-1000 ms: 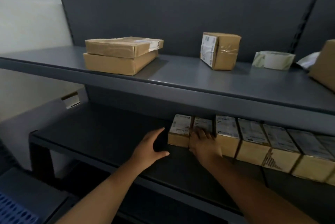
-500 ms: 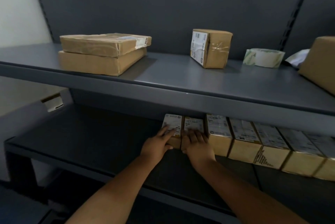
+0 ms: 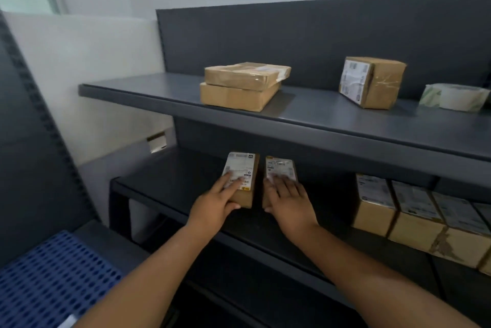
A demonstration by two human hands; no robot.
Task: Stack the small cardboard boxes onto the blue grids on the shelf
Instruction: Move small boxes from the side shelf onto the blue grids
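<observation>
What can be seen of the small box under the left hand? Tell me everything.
The small box is brown cardboard with a white printed label covering most of its top and a small yellow mark near the label's front corner. It is closed and lies lengthwise on the dark lower shelf, apart from its neighbour. The left hand lies on it, fingers flat across the label, thumb at its front end.

Two tan cardboard boxes (image 3: 243,180) bore white printed labels on a charcoal-grey shelf (image 3: 305,125). A bright blue perforated grid (image 3: 50,282) lay below left. A white tape roll (image 3: 455,96) with pale green markings sat beside brown parcels (image 3: 243,86).
</observation>
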